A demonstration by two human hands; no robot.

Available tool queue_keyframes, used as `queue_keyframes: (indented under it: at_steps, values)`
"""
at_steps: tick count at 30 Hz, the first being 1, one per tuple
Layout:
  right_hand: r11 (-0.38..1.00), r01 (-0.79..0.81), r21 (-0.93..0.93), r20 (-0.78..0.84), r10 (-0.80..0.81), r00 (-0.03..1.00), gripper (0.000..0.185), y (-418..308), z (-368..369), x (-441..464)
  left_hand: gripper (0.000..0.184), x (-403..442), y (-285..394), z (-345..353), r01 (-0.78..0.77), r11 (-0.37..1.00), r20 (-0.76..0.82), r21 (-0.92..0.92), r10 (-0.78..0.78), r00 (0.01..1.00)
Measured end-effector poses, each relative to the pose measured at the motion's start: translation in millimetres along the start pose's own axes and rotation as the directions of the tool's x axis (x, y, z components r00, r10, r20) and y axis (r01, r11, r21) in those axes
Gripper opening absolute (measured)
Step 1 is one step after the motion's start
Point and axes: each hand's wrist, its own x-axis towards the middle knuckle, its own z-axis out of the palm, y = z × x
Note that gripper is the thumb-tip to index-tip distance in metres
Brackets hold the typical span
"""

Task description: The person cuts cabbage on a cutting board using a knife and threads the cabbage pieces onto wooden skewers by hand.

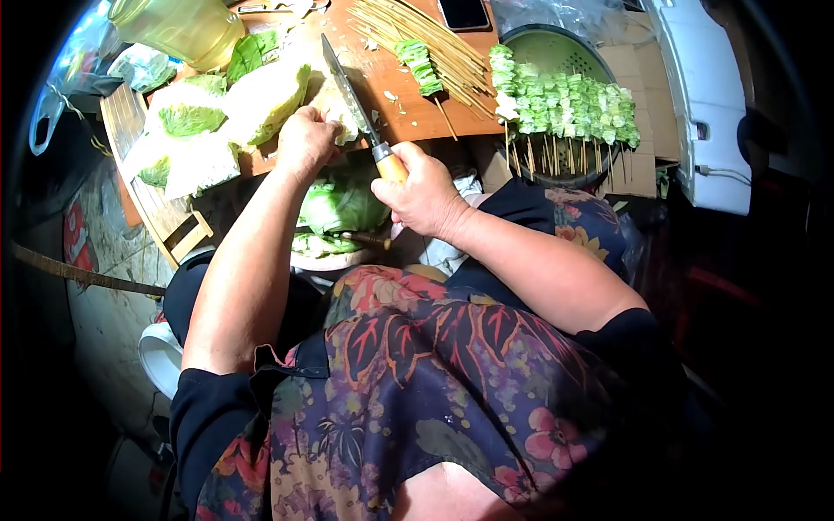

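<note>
My right hand (421, 189) is wrapped round the yellow handle of a knife (346, 85), its long blade pointing up and away over the orange table. Close to the blade's left side, my left hand (308, 143) has its fingers curled on a pale piece of cabbage (345, 122) at the table's near edge. My fingers partly hide that piece. Larger cut cabbage chunks (269, 102) lie just left of my left hand. Below both hands, more cabbage (343, 206) sits in a container near my lap, with a second wooden-handled tool (365, 239) lying across it.
Bare bamboo skewers (430, 48) lie on the table beside one skewer of cabbage (420, 68). Several loaded cabbage skewers (565, 104) rest on a round colander (556, 52) at right. A phone (465, 14) and a yellowish plastic tub (187, 30) stand at the back.
</note>
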Motion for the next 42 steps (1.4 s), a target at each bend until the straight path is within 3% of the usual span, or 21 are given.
queue_keyframes:
  at_steps: [8,13,24,28,31,33,35,39,42]
  values:
    - [0.998,0.009,0.055,0.006,-0.009,1.000,0.028,0,2,-4,0.016,-2,5,0,0.012,1.000,-0.018,-0.013,-0.012,1.000]
    - [0.937,-0.207,0.282,0.153,0.169,0.974,0.026,-15,-2,-8,0.017,3,4,0,0.027,1.000,-0.003,-0.003,-0.027,1.000]
    - [0.911,-0.252,0.326,0.219,0.187,0.958,0.025,-1,9,14,0.018,4,8,-3,0.037,0.998,-0.007,0.042,-0.037,0.999]
    - [0.952,-0.144,0.269,0.051,0.135,0.990,0.023,-6,7,26,0.018,9,-4,-3,-0.018,0.999,-0.046,0.030,0.019,0.999]
    - [0.998,0.014,0.063,-0.104,-0.007,0.995,0.024,1,1,34,0.019,15,-14,-4,-0.107,0.993,-0.123,-0.049,0.100,0.987]
    - [0.999,0.041,-0.001,-0.082,-0.041,0.996,0.024,-4,-7,22,0.020,15,-13,-5,-0.149,0.983,-0.173,-0.108,0.129,0.977]
    - [0.973,0.135,-0.189,-0.072,-0.151,0.986,0.027,-12,-15,4,0.016,7,0,-6,-0.025,0.987,-0.139,-0.158,0.002,0.990]
    - [0.967,0.126,-0.223,0.029,-0.122,0.992,0.029,-13,-21,-18,0.015,3,8,-8,0.016,0.978,-0.102,-0.210,-0.038,0.994]
    - [0.957,0.130,-0.261,0.080,-0.113,0.990,0.028,-8,-24,-24,0.016,0,12,-8,-0.040,0.981,-0.149,-0.191,0.011,0.989]
